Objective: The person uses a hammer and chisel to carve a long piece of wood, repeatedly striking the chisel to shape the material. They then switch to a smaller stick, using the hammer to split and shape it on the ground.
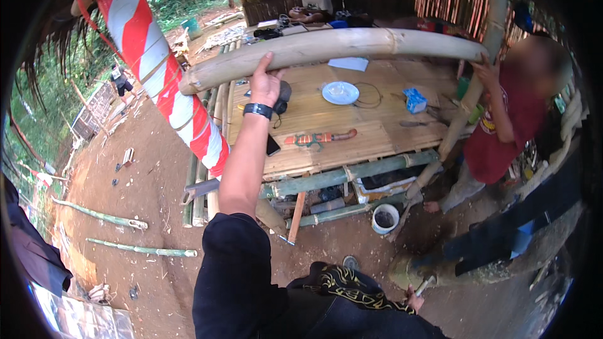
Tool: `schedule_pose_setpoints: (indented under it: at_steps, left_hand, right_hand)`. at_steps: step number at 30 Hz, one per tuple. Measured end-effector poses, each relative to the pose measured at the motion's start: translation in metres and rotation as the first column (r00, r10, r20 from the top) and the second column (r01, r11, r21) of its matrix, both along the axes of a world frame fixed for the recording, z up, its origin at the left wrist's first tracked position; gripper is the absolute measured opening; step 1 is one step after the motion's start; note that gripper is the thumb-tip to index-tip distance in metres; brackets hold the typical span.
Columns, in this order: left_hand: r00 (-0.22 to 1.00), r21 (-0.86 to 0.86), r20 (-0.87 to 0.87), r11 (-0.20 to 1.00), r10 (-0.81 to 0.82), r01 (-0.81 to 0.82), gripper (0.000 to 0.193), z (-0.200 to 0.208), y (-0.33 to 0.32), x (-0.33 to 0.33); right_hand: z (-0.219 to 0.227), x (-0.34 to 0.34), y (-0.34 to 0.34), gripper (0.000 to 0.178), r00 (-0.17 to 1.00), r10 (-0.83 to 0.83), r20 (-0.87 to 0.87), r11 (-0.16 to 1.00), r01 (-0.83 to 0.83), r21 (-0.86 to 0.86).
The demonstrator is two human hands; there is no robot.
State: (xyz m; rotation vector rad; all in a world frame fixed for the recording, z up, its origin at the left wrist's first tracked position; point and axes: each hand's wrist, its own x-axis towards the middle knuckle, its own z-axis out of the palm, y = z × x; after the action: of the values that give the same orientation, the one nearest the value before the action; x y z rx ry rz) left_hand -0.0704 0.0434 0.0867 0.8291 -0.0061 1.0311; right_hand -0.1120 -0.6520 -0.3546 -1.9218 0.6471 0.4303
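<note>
A thick pale bamboo pole (326,47) runs across at head height. My left hand (267,85), with a dark watch on its wrist, grips the pole from below near its left end. That end meets a slanting post (147,44) wrapped in red and white plastic. Low at the right, my right hand (415,301) is closed around a short, pale, stick-like thing (426,285); its kind is unclear. A co-worker in a maroon shirt (505,132) stands at the right, with a raised hand (487,74) at the pole's other end, beside an upright bamboo post (496,6).
Below the pole is a bamboo platform (377,138) bearing a sheathed knife (320,138), a phone (272,145), a plate (340,93) and a blue packet (414,100). A white bucket (385,218) stands before it. Cut bamboo (141,251) lies on the dirt. Another person (314,3) sits behind.
</note>
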Motion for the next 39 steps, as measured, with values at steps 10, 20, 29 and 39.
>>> schedule_pose_setpoints:
  at_steps: [10,20,29,39]
  left_hand:
    - [1.0,-0.045,0.015,0.999,0.009,-0.009,0.052,0.002,0.012,0.004]
    - [1.0,-0.092,-0.008,0.996,0.016,-0.017,0.052,0.003,0.002,0.004]
    - [0.997,-0.035,0.043,0.997,-0.066,0.067,0.06,-0.003,0.013,-0.004]
    - [0.964,0.118,0.19,0.979,-0.187,0.167,0.046,-0.025,0.047,-0.029]
  right_hand:
    - [-0.05,0.032,0.023,0.05,0.981,0.169,-0.092,0.975,-0.18,-0.129]
    - [-0.123,0.042,0.051,0.077,0.951,0.294,-0.098,0.946,-0.304,-0.114]
    - [0.151,0.087,0.22,0.04,0.481,0.556,0.678,0.704,-0.705,-0.078]
    - [0.405,-0.016,0.47,0.038,0.309,0.3,0.903,-0.237,-0.892,0.384]
